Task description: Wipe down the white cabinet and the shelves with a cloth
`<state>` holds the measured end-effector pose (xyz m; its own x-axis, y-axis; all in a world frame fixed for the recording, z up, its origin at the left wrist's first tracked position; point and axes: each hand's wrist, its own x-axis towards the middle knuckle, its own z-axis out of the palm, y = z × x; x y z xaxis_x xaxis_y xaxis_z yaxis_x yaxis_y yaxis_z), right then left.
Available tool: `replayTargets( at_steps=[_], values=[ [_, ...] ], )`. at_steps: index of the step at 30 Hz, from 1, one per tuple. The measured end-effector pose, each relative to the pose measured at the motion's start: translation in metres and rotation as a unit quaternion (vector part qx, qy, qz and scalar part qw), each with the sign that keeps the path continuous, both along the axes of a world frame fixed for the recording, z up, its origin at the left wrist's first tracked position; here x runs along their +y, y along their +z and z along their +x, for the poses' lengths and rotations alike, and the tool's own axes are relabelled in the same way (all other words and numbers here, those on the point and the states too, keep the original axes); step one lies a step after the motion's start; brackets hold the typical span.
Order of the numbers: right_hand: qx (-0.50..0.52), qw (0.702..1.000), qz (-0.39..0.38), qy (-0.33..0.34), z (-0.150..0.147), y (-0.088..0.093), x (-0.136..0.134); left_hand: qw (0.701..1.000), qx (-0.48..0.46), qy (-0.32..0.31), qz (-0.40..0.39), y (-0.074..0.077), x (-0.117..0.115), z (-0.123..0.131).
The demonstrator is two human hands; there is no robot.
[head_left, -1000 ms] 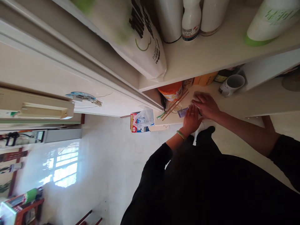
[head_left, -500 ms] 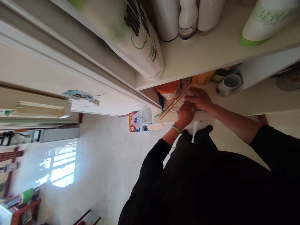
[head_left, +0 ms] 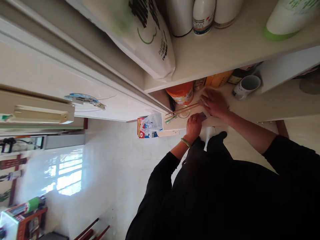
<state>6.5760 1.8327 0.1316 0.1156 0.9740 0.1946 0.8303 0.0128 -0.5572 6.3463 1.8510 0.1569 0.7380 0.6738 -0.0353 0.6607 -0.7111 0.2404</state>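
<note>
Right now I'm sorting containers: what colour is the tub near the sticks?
The tub is mostly orange; the head view shows it.

A small flat purplish piece juts from the left hand

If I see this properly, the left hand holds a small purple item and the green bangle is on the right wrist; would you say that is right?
Not quite: the green bangle is on the left wrist, as the head view shows. The left hand does hold the small purple item.
</note>
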Motion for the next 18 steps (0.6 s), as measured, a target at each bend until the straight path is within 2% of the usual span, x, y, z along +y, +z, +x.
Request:
replayTargets(
  at_steps=[3, 5, 8, 12, 15, 18],
  values=[
    [-0.015, 0.994, -0.032, 0.100, 0.008, 0.000, -0.025, 1.000, 0.013, -0.015, 0.000, 0.007, -0.001, -0.011],
    [-0.017, 0.992, -0.028, 0.120, 0.017, -0.001, -0.041, 0.999, 0.006, -0.043, -0.009, 0.008, -0.005, -0.020],
    [-0.032, 0.997, -0.021, 0.063, 0.022, 0.002, -0.038, 0.998, -0.006, -0.067, -0.011, 0.002, -0.013, -0.028],
    [-0.059, 0.996, -0.066, -0.015, 0.005, 0.013, -0.008, 0.999, -0.014, -0.036, -0.013, -0.010, -0.022, -0.029],
    [-0.067, 0.994, -0.080, -0.015, -0.005, 0.017, -0.001, 0.997, -0.070, -0.030, -0.029, -0.013, -0.022, -0.039],
    [-0.068, 0.995, -0.074, -0.008, -0.005, 0.015, -0.004, 0.985, -0.166, -0.009, -0.055, -0.006, -0.015, -0.060]
  ],
)
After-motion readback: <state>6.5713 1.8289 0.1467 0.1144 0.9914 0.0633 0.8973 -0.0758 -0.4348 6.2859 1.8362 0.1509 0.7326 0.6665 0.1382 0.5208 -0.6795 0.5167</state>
